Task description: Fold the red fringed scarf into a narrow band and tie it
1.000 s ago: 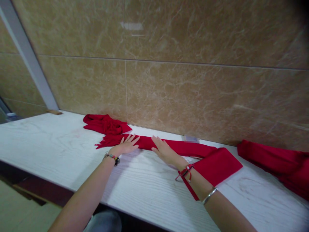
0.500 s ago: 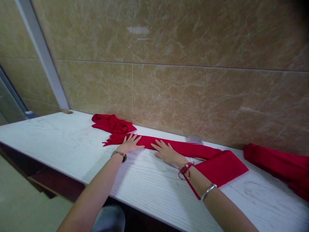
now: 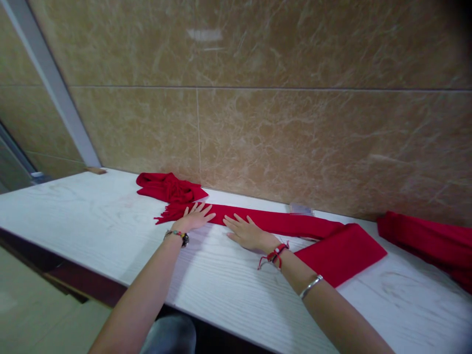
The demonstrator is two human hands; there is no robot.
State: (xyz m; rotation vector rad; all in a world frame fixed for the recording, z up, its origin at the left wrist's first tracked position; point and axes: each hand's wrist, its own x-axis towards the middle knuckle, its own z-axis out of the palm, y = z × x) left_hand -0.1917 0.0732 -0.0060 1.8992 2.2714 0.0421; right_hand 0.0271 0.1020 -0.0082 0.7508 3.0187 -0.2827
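Note:
A red scarf (image 3: 287,222) lies in a long flat strip along the white tabletop, fringed at its left end and turned back in a wide fold at its right. My left hand (image 3: 192,219) rests on the strip close to the fringe, fingers spread. To its right, my right hand (image 3: 249,233) lies with fingers apart over the strip's near edge. Neither hand grips the cloth. My right forearm hides part of the folded end.
A crumpled red cloth (image 3: 167,187) lies behind the fringe against the marble-patterned wall (image 3: 295,142). More red fabric (image 3: 431,238) sits at the right. A small blurred card-like item (image 3: 301,209) is by the wall, and a brown block (image 3: 96,170) at the table's far left corner.
My right hand has shifted left along the scarf, nearer to my left hand, and its fingers have spread. My left hand stays near the fringe. The camera view has shifted slightly.

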